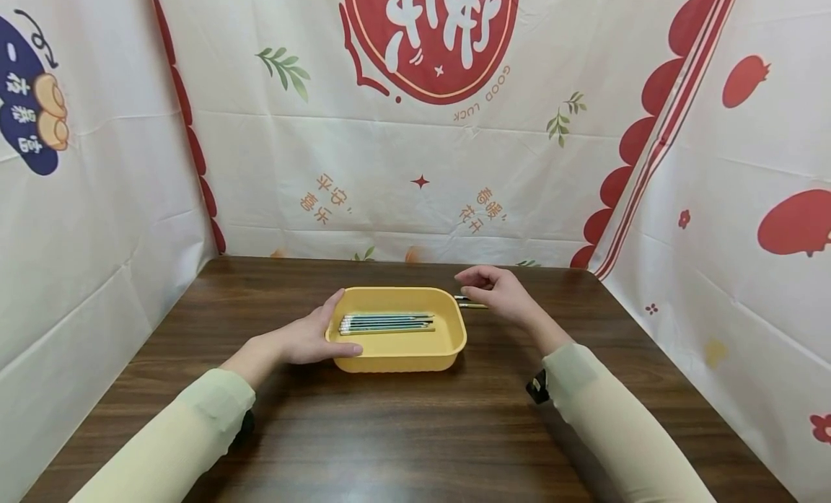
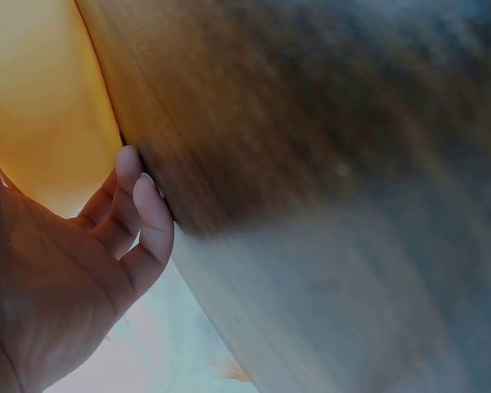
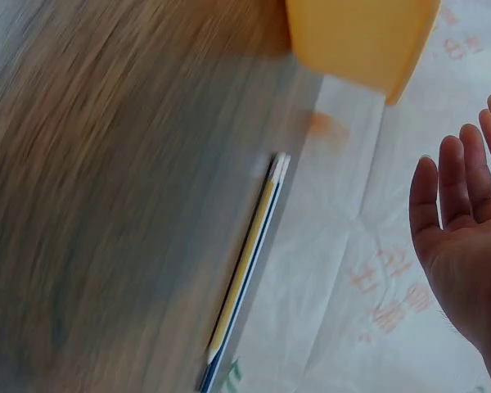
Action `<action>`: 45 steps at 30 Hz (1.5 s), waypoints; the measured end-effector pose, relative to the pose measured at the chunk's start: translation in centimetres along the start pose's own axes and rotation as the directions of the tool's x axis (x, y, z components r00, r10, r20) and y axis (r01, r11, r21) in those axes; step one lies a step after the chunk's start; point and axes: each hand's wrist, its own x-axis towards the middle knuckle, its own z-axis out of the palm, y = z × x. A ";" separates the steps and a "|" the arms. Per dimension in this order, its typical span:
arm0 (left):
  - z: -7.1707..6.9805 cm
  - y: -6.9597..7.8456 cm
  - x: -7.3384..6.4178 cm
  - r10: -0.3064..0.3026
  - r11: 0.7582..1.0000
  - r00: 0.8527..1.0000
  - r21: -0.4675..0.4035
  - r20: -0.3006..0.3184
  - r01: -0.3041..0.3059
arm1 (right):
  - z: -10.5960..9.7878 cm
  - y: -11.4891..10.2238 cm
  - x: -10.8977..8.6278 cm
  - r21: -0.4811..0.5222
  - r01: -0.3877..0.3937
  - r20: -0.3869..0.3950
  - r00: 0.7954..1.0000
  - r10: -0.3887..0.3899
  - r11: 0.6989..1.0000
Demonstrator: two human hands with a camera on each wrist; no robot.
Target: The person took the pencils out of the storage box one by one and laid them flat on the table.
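Note:
A yellow plastic basin (image 1: 396, 364) stands on the table, with several pencils (image 1: 387, 323) lying side by side inside it. My left hand (image 1: 311, 335) holds the basin's left end, thumb over the near rim and fingers along the outer wall; the left wrist view shows those fingers (image 2: 154, 225) bent against the side. Right of the basin, my right hand (image 1: 500, 294) hovers over loose pencils and partly covers them in the head view, with nothing between its relaxed fingers. In the right wrist view, a yellow pencil (image 3: 244, 274) lies beside dark blue ones on the table.
The dark wood table (image 1: 389, 431) is enclosed by white printed cloth at the back (image 1: 389, 149), the left (image 1: 84, 236) and the right (image 1: 733, 221). A small black object (image 1: 537, 387) shows under the right sleeve's cuff.

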 end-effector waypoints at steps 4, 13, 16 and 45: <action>0.0 0.0 -0.1 -0.005 1.000 1.000 0.000 0.004 0.005 | 0.9 -1.0 0.2 0.007 0.027 0.013 1.000 -0.027 1.000; -0.1 0.1 -0.1 -0.008 1.000 1.000 -0.003 0.010 0.008 | 2.8 -3.4 0.8 0.037 0.068 0.073 0.995 -0.070 0.997; -0.1 0.1 0.0 -0.009 1.000 1.000 0.001 0.010 0.008 | 3.5 -4.0 1.0 0.050 0.080 0.093 0.992 -0.084 0.996; 0.0 0.2 -0.1 -0.013 1.000 1.000 -0.009 0.004 0.013 | 9.7 -4.8 3.0 0.075 0.102 0.168 0.979 -0.114 0.992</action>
